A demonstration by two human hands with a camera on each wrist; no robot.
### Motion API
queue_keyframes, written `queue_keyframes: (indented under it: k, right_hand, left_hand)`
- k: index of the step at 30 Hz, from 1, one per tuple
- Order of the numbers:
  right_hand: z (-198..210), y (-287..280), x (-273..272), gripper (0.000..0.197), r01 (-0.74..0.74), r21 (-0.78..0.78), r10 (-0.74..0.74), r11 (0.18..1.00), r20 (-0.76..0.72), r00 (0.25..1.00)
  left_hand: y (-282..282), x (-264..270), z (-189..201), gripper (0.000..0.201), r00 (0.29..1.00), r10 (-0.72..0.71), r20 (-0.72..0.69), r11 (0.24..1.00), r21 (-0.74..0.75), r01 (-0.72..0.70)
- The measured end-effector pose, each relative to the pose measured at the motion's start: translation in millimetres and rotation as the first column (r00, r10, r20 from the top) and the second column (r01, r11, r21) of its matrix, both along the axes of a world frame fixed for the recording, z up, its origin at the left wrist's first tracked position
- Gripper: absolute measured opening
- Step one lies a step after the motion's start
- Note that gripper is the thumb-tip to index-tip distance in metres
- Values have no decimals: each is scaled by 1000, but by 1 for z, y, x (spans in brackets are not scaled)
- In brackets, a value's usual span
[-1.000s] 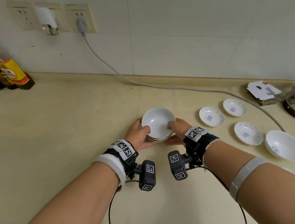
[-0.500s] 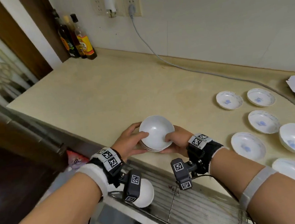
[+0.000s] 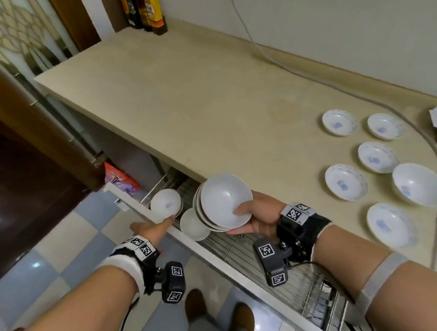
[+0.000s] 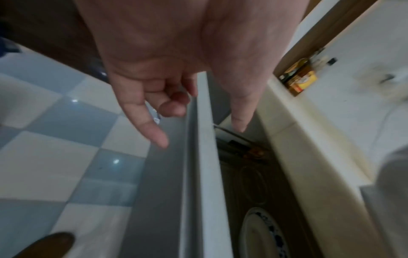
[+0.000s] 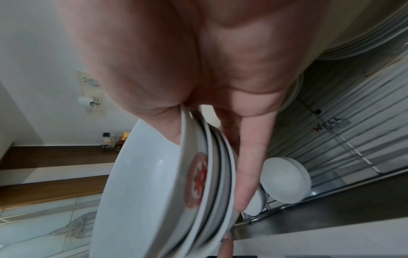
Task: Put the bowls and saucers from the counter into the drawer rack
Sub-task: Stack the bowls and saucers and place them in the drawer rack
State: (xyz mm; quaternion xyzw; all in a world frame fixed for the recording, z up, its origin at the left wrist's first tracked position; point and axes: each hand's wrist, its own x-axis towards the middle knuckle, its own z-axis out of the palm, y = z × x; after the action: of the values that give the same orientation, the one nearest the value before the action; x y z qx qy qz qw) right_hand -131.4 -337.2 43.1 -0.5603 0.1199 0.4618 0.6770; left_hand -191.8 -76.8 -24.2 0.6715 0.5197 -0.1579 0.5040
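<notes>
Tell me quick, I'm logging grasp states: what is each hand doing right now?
Left hand: open, holds nothing, fingers loose by the drawer front.
Right hand: grips the stack of bowls, tilted on edge over the drawer rack.

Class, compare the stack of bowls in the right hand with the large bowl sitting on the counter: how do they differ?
The stack of bowls is several nested bowls; the large bowl is single. The stack is tilted on edge in the right hand above the drawer rack; the large bowl rests upright on the counter. Both are white.
</notes>
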Motion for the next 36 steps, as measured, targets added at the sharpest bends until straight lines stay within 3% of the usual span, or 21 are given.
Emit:
queue_keyframes:
  k: [2, 6, 8, 16, 23, 26, 32, 36]
  right_hand:
    - [-9, -5, -8, 69, -39, -18, 38, 999, -32, 999]
    - [-33, -12, -24, 60, -65, -36, 62, 997, -79, 995]
    - [-44, -11, -31, 57, -59, -58, 52, 997, -113, 992]
    - [-91, -16, -36, 60, 55, -226, -109, 972, -233, 966]
    - [-136, -20, -21, 54, 18, -377, -149, 926, -323, 935]
    - [-166, -13, -18, 48, -27, -425, -111, 905, -297, 948]
    - [-219, 6, -19, 70, -62, -368, -71, 928, -338, 938]
    - [-242, 21, -22, 74, -48, -343, -71, 938, -328, 942]
  left_hand:
    - [-8, -9, -13, 101, 999, 25, -30, 988, -151, -29]
    - [-18, -7, -38, 54, 992, 102, 75, 949, -306, -74]
    - [-22, -5, -39, 41, 984, 126, 125, 937, -342, -76]
    - [-20, -13, -34, 38, 984, 124, 131, 926, -371, -68]
    - [-11, -25, -32, 35, 991, 76, 111, 921, -388, -27]
    - [-6, -29, -40, 35, 991, 77, 109, 929, -368, -32]
    - [-3, -34, -47, 36, 989, 63, 131, 944, -331, -16]
    - [-2, -35, -49, 39, 989, 44, 141, 949, -316, 3]
